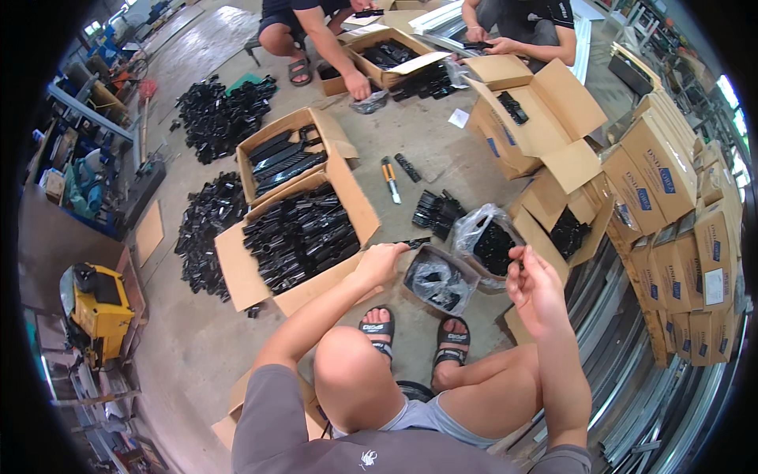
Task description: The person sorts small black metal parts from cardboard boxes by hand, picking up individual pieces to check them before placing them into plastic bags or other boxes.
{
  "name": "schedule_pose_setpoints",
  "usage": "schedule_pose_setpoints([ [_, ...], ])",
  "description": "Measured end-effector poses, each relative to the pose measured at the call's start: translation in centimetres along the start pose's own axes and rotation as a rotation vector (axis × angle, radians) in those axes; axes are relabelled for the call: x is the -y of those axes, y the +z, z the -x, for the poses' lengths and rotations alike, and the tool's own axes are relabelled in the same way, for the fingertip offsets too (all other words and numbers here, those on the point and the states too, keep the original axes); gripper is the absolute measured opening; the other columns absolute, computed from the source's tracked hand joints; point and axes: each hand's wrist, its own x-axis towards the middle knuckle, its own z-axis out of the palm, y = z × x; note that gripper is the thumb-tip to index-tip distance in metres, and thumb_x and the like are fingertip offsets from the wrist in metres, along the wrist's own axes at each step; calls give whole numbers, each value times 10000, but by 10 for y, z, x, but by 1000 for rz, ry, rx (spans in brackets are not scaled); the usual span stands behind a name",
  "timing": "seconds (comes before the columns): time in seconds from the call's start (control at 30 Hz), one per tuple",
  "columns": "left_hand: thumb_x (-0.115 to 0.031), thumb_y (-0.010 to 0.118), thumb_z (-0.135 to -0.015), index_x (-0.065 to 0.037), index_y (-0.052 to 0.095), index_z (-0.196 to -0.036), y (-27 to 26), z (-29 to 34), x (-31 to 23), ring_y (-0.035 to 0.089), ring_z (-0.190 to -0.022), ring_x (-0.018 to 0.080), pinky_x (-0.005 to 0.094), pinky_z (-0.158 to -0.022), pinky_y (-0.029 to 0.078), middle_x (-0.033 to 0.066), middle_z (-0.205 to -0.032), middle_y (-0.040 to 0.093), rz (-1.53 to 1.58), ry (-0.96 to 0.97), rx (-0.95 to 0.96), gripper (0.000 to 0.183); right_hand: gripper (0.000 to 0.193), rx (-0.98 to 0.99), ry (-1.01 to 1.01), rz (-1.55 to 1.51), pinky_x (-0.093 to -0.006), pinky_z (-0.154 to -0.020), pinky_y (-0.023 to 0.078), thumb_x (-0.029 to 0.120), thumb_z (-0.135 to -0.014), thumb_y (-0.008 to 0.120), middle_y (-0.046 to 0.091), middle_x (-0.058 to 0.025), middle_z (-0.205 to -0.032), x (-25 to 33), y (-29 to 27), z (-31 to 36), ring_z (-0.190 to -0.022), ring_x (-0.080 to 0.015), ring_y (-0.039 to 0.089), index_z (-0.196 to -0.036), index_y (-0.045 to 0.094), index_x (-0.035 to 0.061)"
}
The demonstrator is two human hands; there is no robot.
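My left hand (380,264) is closed around one end of a slim black plastic piece (418,242), which points right over the floor. My right hand (537,291) is raised, thumb and fingertips pinched together; whatever they hold is too small to make out. Just left of those fingertips stands a clear plastic bag (472,223) full of small black parts (496,246). Between my hands sits a small cardboard box (412,294) lined with clear plastic, a few black parts inside. Beyond it lies a cluster of black pieces (439,212).
Open cartons (354,193) of black pieces stand at left, beside loose heaps (212,229). An orange-handled cutter (388,175) lies mid-floor. Two co-workers (324,35) handle black parts at the far side. Right are open boxes (505,146), stacked cartons (651,178) and metal profiles (624,363).
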Motion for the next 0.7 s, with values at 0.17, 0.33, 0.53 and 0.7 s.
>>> schedule_pose_setpoints([
  [0.17, -92, 675, -798, -55, 616, -1063, 72, -58, 66, 663, -946, 392, 508, -825, 538, 186, -967, 671, -289, -207, 111, 274, 261, -30, -11, 16, -235, -557, 429, 288, -1053, 508, 599, -17, -793, 7, -30, 2, -663, -114, 568, -1080, 599, 45],
  [0.33, -73, 716, -756, -74, 624, -1044, 114, -88, 77, 678, -991, 340, 458, -813, 563, 140, -1001, 683, -347, -241, 217, 302, 223, -114, -20, 16, -256, -600, 424, 242, -1047, 513, 592, -25, -816, 12, -47, 0, -712, -125, 563, -1105, 595, 42],
  [0.53, -27, 637, -801, -56, 620, -1062, 125, -74, 95, 679, -975, 376, 511, -840, 551, 165, -992, 678, -322, -424, 375, 264, 215, -175, 28, 87, -254, -621, 419, 196, -1036, 517, 583, -20, -830, 9, -41, -24, -697, -114, 536, -1140, 595, 25],
  [0.7, -33, 571, -823, -58, 508, -1093, 93, -99, 76, 650, -880, 434, 520, -763, 535, 206, -950, 650, -130, -280, -68, 279, 209, -117, 101, 101, -247, -606, 413, 151, -1016, 522, 572, -10, -826, 8, -43, -40, -680, -104, 521, -1160, 594, 17],
])
